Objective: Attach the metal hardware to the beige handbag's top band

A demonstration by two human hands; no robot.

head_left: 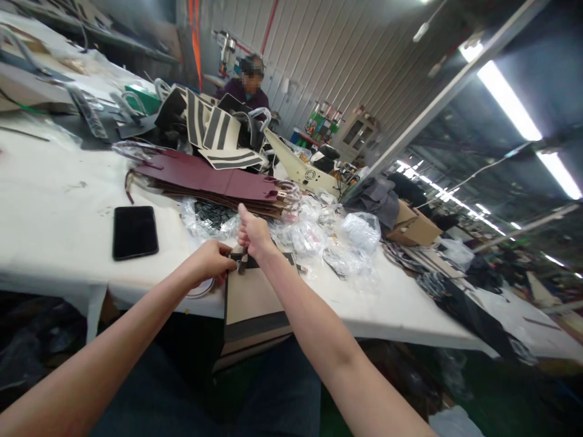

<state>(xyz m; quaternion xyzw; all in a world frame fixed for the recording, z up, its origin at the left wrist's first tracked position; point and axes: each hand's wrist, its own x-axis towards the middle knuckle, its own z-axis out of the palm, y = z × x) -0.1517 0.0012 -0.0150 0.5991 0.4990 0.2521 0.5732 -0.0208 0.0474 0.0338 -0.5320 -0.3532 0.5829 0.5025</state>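
Note:
A beige panel with dark bands point(255, 294), like a bag piece, lies across the table's front edge and hangs over it toward my lap. At its upper left corner my left hand point(213, 261) is closed, fingertips pinching the dark top edge. Just to the right, my right hand point(255, 233) makes a fist with the thumb up. A short dark strip point(243, 262) comes out beneath that fist and reaches the panel's top edge; whether it is a strap or a tool I cannot tell. My right forearm covers part of the panel.
Behind my hands lies a stack of maroon bag pieces point(214, 176). Clear plastic bags point(310, 237) sit to the right, and a black phone or tablet point(135, 232) to the left. Striped pieces point(218, 130) are piled farther back. A person point(246, 88) sits across the table.

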